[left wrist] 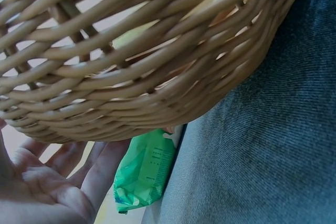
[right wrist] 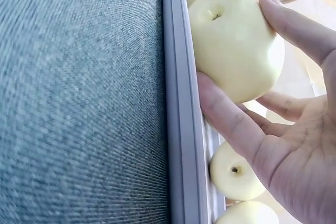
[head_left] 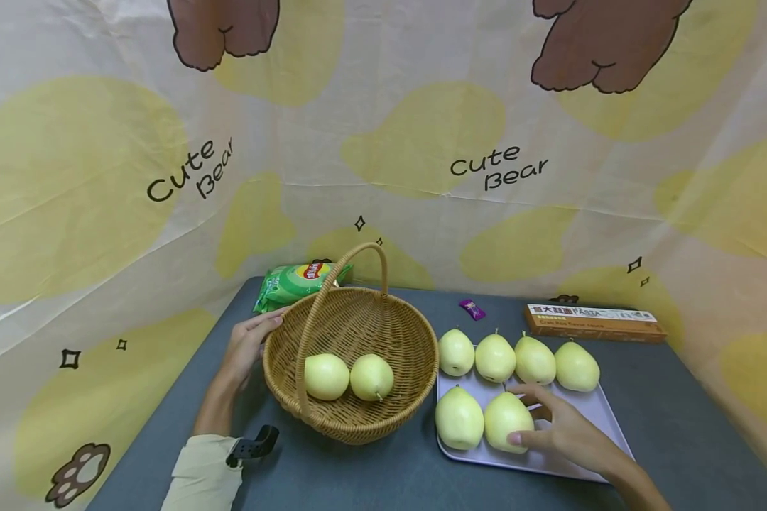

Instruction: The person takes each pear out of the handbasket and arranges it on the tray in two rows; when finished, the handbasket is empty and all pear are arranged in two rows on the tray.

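A round wicker basket (head_left: 422, 341) with a tall arched handle holds two pale yellow-green pears (head_left: 371, 377). My left hand (head_left: 246, 348) touches its left rim with extended fingers; the left wrist view has that palm (left wrist: 47, 187) close against the woven side. On the right lies a light purple tray (head_left: 575, 465) with several pears in two rows. In its front row, my right hand (head_left: 565, 429) grips the right-hand pear (head_left: 506, 422) between thumb and fingers. That pear (right wrist: 236, 51) still sits at the tray's edge in the right wrist view.
A green chip bag (head_left: 290, 285) lies behind the basket. A small purple wrapped candy (head_left: 471, 309) and a long brown pasta box (head_left: 594, 323) are at the back of the grey-blue table (head_left: 332, 475). Behind hangs a bear-print cloth (head_left: 396, 142).
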The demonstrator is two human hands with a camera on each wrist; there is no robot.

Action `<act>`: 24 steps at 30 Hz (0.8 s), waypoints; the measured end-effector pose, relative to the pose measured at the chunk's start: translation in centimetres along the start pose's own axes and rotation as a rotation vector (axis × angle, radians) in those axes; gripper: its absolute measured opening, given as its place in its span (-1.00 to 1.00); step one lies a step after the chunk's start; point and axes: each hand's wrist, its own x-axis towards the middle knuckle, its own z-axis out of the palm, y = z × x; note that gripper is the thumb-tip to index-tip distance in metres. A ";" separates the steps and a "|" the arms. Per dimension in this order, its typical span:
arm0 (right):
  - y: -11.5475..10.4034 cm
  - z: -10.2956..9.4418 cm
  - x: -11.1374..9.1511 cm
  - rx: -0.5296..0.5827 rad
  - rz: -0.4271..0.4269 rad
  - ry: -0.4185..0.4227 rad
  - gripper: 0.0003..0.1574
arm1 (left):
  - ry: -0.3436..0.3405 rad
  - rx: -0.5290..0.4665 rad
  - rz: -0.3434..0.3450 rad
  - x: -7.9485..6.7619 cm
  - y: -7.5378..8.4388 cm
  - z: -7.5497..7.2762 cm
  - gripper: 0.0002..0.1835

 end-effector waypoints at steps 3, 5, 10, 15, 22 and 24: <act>0.1 0.0 0.0 0.002 -0.038 -0.025 -0.09 | 0.002 0.003 0.002 0.0 0.0 0.0 -0.48; 0.2 0.0 -0.1 -0.003 -0.055 -0.034 -0.10 | 0.002 0.008 0.001 -0.1 0.0 0.0 -0.47; 0.4 -0.1 -0.3 -0.018 -0.057 -0.042 -0.10 | 0.002 0.004 0.004 -0.1 0.0 0.0 -0.48; 0.4 -0.2 -0.6 -0.020 -0.046 -0.047 -0.05 | 0.004 -0.001 0.005 -0.1 0.0 -0.1 -0.47; 0.3 -0.4 -0.9 -0.009 -0.057 -0.055 0.04 | 0.007 -0.003 -0.007 -0.1 0.0 0.0 -0.48; 0.4 -0.5 -1.0 -0.007 -0.069 -0.058 0.04 | 0.005 -0.007 -0.008 -0.1 0.0 0.0 -0.48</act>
